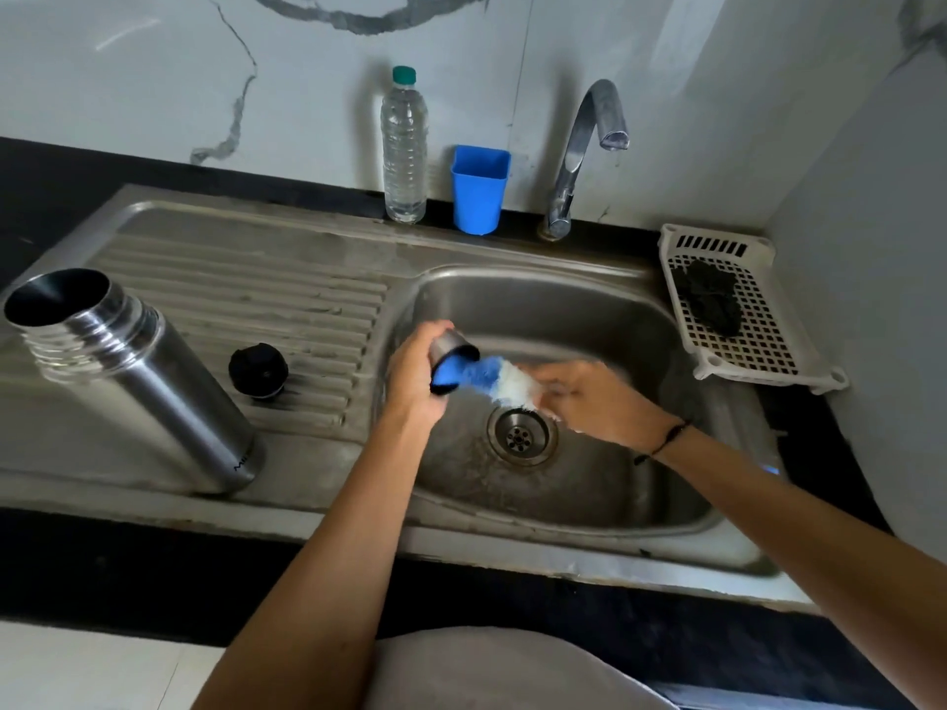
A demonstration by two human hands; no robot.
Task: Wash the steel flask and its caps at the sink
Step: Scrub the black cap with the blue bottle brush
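Over the sink basin [589, 310], the left hand [415, 376] grips the steel cap [451, 351]; the right hand [589, 397], blurred, holds the blue-and-white brush [492, 379] poking into that cap.

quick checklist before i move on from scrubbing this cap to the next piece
1. Steel cap gripped in left hand: ok.
2. Blue-and-white brush held in right hand, bristles in the cap: ok.
3. Cap clean inside: cannot tell, motion blur.
4. Tap running for a rinse: not ok, no water visible.
5. Black inner cap within reach on the drainboard: ok.
6. Steel flask standing upright, open: ok.
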